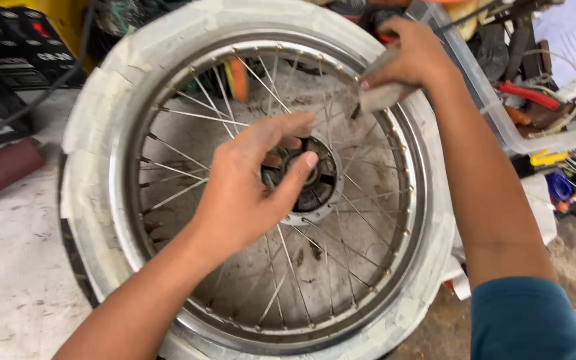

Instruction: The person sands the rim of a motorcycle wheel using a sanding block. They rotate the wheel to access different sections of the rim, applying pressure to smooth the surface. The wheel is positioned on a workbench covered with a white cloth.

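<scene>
Clearly the spoked motorcycle wheel point(261, 180) lies flat on the pale workbench point(8, 267), its tyre point(95, 127) wrapped in masking tape. My left hand point(248, 187) curls loosely round the hub point(311, 183), steadying it. My right hand point(411, 57) pinches a folded piece of sandpaper point(378, 93) against the rim point(408, 153) at the far side. Judging by the dull patches, most of the rim looks unfinished (rust specks remain below). A clear plastic bin point(495, 113) of tools crowds the right elbow.

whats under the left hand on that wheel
The left hand covers the wheel's hub; only its dark right half and flange show, spokes fanning out. The hub's left side is hidden.
</scene>
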